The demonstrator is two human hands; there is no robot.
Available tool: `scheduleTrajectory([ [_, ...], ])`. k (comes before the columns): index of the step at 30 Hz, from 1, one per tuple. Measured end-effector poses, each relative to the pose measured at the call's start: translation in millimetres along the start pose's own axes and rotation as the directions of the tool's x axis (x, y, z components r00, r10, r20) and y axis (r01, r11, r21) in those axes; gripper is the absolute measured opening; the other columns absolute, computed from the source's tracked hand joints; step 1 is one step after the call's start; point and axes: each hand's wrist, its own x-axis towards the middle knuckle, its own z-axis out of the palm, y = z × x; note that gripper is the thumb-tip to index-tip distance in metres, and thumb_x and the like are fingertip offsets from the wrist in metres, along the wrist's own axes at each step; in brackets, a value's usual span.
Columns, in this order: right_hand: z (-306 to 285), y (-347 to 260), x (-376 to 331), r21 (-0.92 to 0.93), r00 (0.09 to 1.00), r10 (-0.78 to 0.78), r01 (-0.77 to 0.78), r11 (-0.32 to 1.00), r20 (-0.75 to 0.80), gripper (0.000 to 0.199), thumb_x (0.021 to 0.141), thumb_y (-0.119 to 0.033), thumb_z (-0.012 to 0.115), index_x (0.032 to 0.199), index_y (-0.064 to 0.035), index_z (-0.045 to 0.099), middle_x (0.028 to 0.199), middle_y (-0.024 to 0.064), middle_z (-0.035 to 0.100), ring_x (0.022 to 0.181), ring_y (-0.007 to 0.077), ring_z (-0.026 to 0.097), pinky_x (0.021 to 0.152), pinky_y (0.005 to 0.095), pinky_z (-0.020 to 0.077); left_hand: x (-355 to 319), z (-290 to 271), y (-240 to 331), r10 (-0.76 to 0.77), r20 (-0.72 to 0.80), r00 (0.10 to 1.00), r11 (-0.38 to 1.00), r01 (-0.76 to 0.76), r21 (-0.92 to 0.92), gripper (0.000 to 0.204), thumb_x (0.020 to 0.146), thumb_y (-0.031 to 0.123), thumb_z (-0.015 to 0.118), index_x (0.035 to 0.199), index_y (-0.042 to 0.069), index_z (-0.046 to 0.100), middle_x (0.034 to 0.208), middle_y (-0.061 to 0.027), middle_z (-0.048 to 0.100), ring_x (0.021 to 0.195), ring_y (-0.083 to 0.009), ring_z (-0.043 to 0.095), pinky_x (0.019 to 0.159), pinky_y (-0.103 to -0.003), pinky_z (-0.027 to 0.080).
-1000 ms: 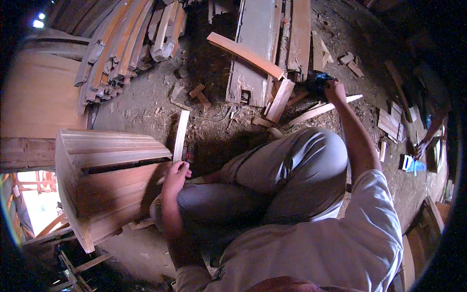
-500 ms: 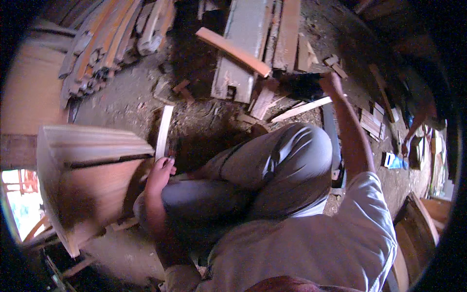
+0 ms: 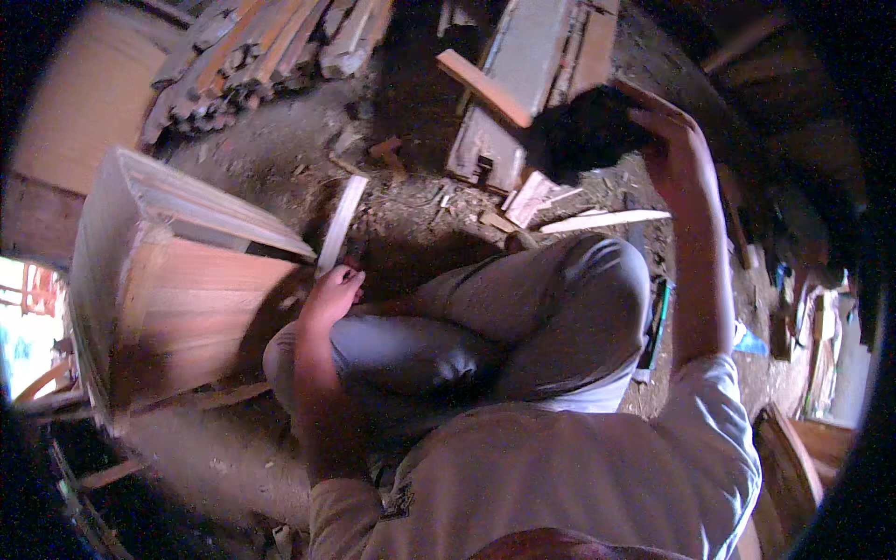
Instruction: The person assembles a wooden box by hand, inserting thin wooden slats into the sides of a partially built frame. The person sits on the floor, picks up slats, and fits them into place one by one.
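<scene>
My right hand (image 3: 668, 140) is raised on the outstretched right arm, its fingers closed on a black object (image 3: 590, 133). The object is bulky and blurred, and its kind cannot be made out. By my left knee, my left hand (image 3: 338, 293) has curled fingers; whatever they may hold is hidden. A pale, narrow wooden strip (image 3: 343, 220) runs up from beside that hand, but whether the hand grips it is unclear. Close on the left stands a wooden box-like piece (image 3: 210, 299) with planked sides, tilted in view.
Stacked timber (image 3: 252, 51) lies at the far left. Long boards (image 3: 523, 70) stretch away ahead, an orange-brown batten (image 3: 483, 88) across them. Wood offcuts (image 3: 537, 198) and shavings litter the dirt floor. A pale stick (image 3: 605, 220) lies beyond my bent knees. Curved wooden pieces (image 3: 789, 457) stand at the right.
My right hand has lifted the black object up and closer to the camera. The whole view has turned somewhat, while my left hand stays beside the knee and strip.
</scene>
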Motion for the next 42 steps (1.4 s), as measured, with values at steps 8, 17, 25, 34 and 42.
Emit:
scheduleTrajectory([
  [8, 89, 30, 11, -0.332, 0.944, -0.133, 0.235, 0.914, 0.301, 0.04, 0.089, -0.016, 0.067, 0.126, -0.0025, 0.064, 0.109, 0.0116, 0.072, 0.092, 0.0181, 0.066, 0.084, 0.0306, 0.0524, 1, 0, 6, 0.086, -0.016, 0.996, 0.974, -0.08, 0.211, 0.048, 0.097, 0.041, 0.055, 0.124, 0.002, 0.06, 0.122, -0.0223, 0.063, 0.117, -0.0367, 0.059, 0.097, -0.039, 0.044],
  [17, -156, 59, -117, -0.525, 0.881, -0.07, -0.213, 0.824, -0.467, 0.031, 0.091, -0.021, 0.062, 0.114, -0.003, 0.07, 0.109, 0.0075, 0.072, 0.095, 0.0175, 0.065, 0.082, 0.0322, 0.0501, -14, -2, 7, -0.003, 0.101, 0.995, 0.997, -0.005, 0.075, 0.031, 0.1, 0.031, 0.054, 0.107, 0.001, 0.06, 0.085, -0.0067, 0.065, 0.076, -0.0136, 0.06, 0.074, -0.031, 0.049],
  [25, -391, 299, -376, -0.633, 0.529, 0.427, -0.76, -0.145, -0.733, 0.038, 0.091, -0.043, 0.062, 0.096, -0.0056, 0.07, 0.084, 0.0197, 0.069, 0.081, 0.036, 0.068, 0.07, 0.0456, 0.0523, -4, 8, 17, 0.002, 0.162, 0.987, 0.977, -0.037, 0.211, 0.035, 0.1, 0.033, 0.056, 0.112, 0.001, 0.058, 0.088, -0.0089, 0.064, 0.075, -0.0152, 0.059, 0.074, -0.031, 0.049],
  [34, -225, 270, -327, -0.594, 0.626, -0.006, -0.737, 0.324, -0.78, 0.041, 0.091, -0.038, 0.058, 0.108, -0.0021, 0.067, 0.096, 0.0241, 0.069, 0.093, 0.0416, 0.066, 0.078, 0.0501, 0.0502, 4, 16, -20, 0.194, -0.027, 0.981, 0.972, -0.189, 0.138, 0.031, 0.095, 0.031, 0.061, 0.093, 0.0, 0.062, 0.082, -0.0131, 0.066, 0.074, -0.0231, 0.061, 0.069, -0.04, 0.048],
  [42, -288, 322, -328, -0.592, 0.59, -0.063, -0.795, 0.133, -0.805, 0.043, 0.094, -0.039, 0.055, 0.11, 0.0001, 0.062, 0.1, 0.0269, 0.068, 0.092, 0.0484, 0.063, 0.077, 0.0539, 0.0505, -24, 12, 12, 0.356, -0.237, 0.904, 0.919, -0.292, 0.266, 0.018, 0.093, 0.024, 0.059, 0.096, 0.007, 0.064, 0.089, -0.0201, 0.068, 0.087, -0.0409, 0.065, 0.075, -0.049, 0.051],
])
